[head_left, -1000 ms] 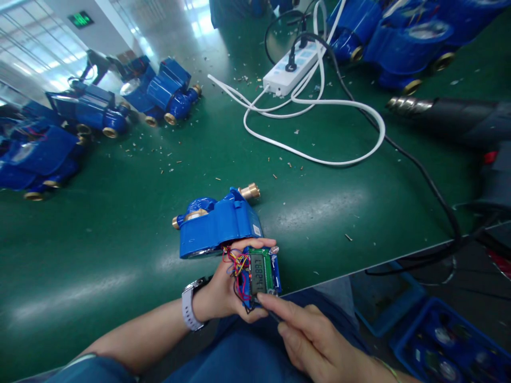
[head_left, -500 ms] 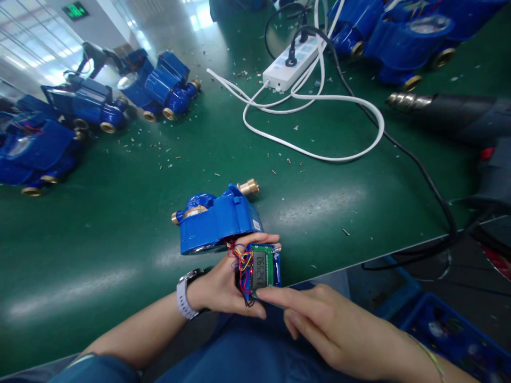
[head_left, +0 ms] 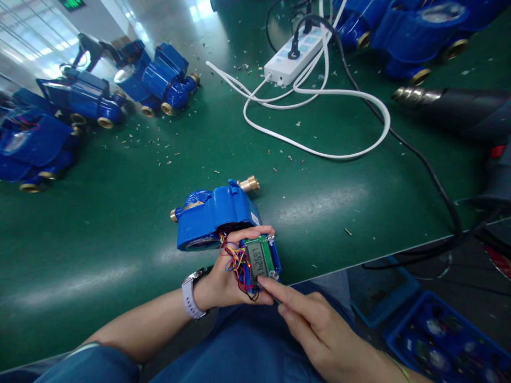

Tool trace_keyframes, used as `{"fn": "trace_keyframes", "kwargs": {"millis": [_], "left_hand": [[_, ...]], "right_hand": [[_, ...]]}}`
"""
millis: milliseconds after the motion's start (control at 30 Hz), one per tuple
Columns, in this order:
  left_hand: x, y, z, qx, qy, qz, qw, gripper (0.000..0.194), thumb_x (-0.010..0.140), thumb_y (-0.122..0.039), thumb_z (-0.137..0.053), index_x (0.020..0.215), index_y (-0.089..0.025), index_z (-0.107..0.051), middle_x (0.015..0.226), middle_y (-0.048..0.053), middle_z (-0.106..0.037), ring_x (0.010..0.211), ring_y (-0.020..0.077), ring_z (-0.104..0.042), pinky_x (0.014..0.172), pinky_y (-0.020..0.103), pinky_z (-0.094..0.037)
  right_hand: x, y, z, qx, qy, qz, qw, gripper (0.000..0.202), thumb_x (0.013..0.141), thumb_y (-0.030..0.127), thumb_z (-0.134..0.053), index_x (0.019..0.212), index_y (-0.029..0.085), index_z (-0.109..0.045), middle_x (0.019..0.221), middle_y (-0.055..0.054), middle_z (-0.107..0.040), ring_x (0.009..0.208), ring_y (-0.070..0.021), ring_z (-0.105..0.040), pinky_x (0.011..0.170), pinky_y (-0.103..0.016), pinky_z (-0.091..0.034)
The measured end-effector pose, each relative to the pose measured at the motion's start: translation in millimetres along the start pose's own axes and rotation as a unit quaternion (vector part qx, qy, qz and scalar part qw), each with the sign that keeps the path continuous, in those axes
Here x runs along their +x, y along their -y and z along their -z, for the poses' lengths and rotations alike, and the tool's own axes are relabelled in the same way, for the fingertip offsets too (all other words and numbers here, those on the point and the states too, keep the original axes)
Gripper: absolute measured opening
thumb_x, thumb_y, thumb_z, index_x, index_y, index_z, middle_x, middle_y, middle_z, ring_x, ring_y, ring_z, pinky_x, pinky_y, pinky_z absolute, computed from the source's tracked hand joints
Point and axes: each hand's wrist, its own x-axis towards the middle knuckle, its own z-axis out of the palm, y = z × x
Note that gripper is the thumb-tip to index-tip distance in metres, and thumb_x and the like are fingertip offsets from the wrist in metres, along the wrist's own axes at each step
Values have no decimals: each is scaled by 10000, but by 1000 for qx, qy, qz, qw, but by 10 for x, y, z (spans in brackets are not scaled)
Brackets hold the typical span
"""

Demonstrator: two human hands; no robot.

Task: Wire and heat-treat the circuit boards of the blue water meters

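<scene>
My left hand (head_left: 217,282), with a watch on its wrist, grips a small circuit board with a display (head_left: 256,260) between thumb and fingers. Digits show on its grey screen, and a small red light glows beside it. Thin coloured wires (head_left: 236,258) run along the board's left side towards a blue water meter (head_left: 217,210) with brass ends, which rests on the table just beyond the hand. My right hand (head_left: 319,324) has its index finger stretched out, the tip touching the lower end of the display. Its other fingers are bent and partly hidden; I see nothing held in them.
Several more blue meters (head_left: 167,77) stand at the back left, and others (head_left: 419,37) at the back right. A white power strip (head_left: 297,56) with looped cable lies behind. A heat gun (head_left: 451,109) is at the right. Below the table edge sits a blue crate (head_left: 403,319) with parts.
The board has shifted slightly up and left in my left hand and tilted a little. My right index finger has kept to its lower end. The view has shifted slightly.
</scene>
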Motion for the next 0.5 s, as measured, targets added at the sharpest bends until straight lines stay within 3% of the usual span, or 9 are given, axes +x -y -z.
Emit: {"fn": "trace_keyframes", "kwargs": {"millis": [200,500], "left_hand": [[-4,-1,-65,-1,-38,1,999,790,696,-404,-843,1333,-283,-392,1371,142,-523,1277,293,-538,1085,496,-427],[25,-25,-99,-13,-81,13,997,756,693,-448,-831,1305,-260,-429,1383,157,-518,1266,309,-553,1036,483,-480]], "right_hand": [[-5,-93,-138,212,-1,-38,977,439,1012,276,-382,1439,261,-488,543,70,-309,446,-84,-288,418,-193,-235],[65,-164,-381,426,-13,-32,904,496,1018,483,-460,1459,259,-424,508,109,-276,394,-55,-223,383,-146,-225]]}}
